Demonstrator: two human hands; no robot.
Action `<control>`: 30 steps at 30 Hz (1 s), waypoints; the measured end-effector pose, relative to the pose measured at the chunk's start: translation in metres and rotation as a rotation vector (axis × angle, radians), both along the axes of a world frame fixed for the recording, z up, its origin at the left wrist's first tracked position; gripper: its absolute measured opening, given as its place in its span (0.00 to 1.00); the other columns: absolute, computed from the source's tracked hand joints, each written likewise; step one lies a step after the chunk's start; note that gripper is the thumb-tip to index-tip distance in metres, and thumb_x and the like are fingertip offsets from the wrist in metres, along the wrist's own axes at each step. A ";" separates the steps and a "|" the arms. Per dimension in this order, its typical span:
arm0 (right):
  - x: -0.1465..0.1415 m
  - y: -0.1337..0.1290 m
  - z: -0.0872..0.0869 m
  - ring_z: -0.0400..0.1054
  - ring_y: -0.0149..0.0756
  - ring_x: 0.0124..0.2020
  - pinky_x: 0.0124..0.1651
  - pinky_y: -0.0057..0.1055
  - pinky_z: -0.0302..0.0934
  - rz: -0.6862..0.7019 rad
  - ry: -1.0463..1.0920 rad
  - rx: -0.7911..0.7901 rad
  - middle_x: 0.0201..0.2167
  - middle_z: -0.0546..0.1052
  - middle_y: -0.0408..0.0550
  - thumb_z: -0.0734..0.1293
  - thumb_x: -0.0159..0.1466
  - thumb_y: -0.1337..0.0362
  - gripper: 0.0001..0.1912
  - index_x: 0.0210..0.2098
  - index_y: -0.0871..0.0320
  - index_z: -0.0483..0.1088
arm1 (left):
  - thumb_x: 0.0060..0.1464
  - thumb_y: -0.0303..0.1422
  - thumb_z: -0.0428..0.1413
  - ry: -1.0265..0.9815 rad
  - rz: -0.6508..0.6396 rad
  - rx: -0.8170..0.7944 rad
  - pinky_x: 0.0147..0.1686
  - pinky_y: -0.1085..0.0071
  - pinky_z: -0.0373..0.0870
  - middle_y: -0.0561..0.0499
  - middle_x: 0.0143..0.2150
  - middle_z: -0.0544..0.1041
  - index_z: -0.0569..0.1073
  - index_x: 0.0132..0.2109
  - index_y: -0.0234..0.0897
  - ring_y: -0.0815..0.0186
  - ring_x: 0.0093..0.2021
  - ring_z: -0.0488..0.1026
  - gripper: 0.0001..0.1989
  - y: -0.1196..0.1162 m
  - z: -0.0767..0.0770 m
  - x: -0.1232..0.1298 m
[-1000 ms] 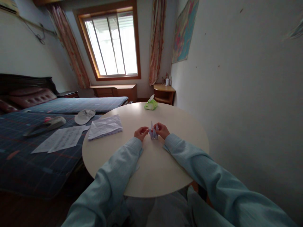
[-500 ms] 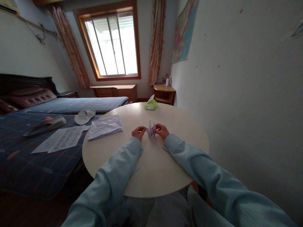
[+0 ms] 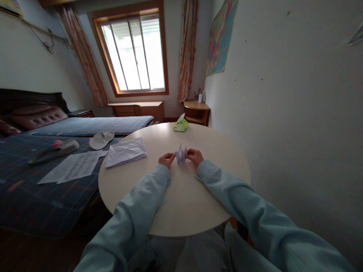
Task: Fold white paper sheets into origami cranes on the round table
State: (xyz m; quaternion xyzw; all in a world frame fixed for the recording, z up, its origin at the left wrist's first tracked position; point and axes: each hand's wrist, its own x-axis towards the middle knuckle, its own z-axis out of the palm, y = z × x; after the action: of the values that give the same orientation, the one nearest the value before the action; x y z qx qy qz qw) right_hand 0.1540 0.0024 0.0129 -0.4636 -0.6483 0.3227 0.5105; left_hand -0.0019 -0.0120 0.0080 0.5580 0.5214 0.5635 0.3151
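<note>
Head view shows one folded paper [image 3: 180, 155] with tall, sharp points, low over the near middle of the round table [image 3: 184, 204]. It is between the two hands; I cannot tell if its bottom touches the table. The left hand [image 3: 166, 160] has a small, narrow pinch, thumb and finger on the paper's left tip. The right hand [image 3: 194, 156] pinches the right side the same way. Holding it by its two sides probably lets the middle stand up and not get squashed. Thin paper like this seems to want only a light hold. The arms in their two blue sleeves [image 3: 133, 204] reach in over the table, maybe so the hands can be steady. One pile [image 3: 126, 152] of creased paper lies to the left, likely so it is near but not in the way; I cannot count its sheets. One tissue pack [image 3: 180, 126] sits at the far edge, perhaps for the same reason, with one tissue poking up. On the bed [image 3: 31, 200], left of the table, there are at least two printed sheets [image 3: 74, 166] and one pale cap [image 3: 101, 139]. Farther off I count one window [image 3: 133, 54], two curtains [image 3: 187, 49], and one map [image 3: 222, 39] on the wall [image 3: 283, 132].
</note>
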 end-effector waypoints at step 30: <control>-0.001 -0.003 0.003 0.65 0.30 0.24 0.28 0.27 0.58 0.020 -0.064 0.029 0.19 0.71 0.43 0.66 0.42 0.63 0.07 0.21 0.60 0.67 | 0.34 0.31 0.57 0.012 -0.119 -0.011 0.28 0.74 0.65 0.52 0.25 0.73 0.70 0.29 0.35 0.68 0.29 0.69 0.09 0.003 -0.009 0.002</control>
State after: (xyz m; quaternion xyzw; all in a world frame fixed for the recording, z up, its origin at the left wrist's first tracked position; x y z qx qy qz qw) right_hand 0.1525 -0.0006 0.0157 -0.4598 -0.6735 0.3031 0.4930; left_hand -0.0001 -0.0092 -0.0008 0.5897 0.4923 0.5373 0.3480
